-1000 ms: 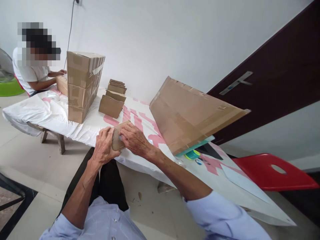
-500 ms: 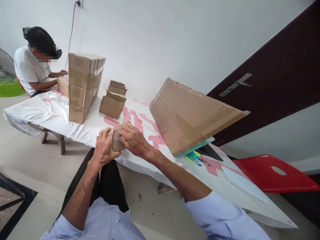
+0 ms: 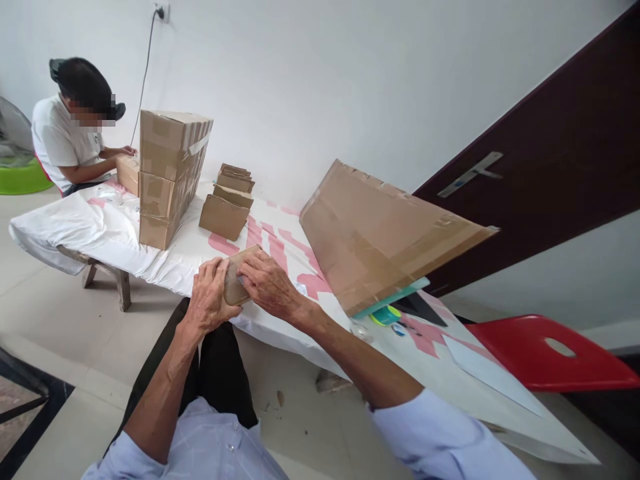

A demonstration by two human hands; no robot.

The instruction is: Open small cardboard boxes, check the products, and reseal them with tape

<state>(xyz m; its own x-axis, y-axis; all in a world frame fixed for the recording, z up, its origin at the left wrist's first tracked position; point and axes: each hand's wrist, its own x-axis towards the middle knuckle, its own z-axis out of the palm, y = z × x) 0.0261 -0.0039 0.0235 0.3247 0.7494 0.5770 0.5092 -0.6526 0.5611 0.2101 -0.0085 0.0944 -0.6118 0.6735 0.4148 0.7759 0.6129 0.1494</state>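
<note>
While a co-worker (image 3: pixel 67 137) in white is bending over a low carton (image 3: pixel 129 175) left of the box stack (image 3: pixel 159 177), brown cardboard pieces (image 3: pixel 225 219) are standing upright just right of that stack. Nearer the camera than the stack and to its right, the left hand (image 3: pixel 210 292) is gripping a small cardboard piece (image 3: pixel 233 285) by its left side. The right hand (image 3: pixel 267 281) is bunching its fingers against that piece's face; whether they are pinching anything, I cannot tell. Well right of the stack, a large cardboard panel (image 3: pixel 385 240) is standing aslant, and farther right from the stack a red chair (image 3: pixel 535 347) is showing.
</note>
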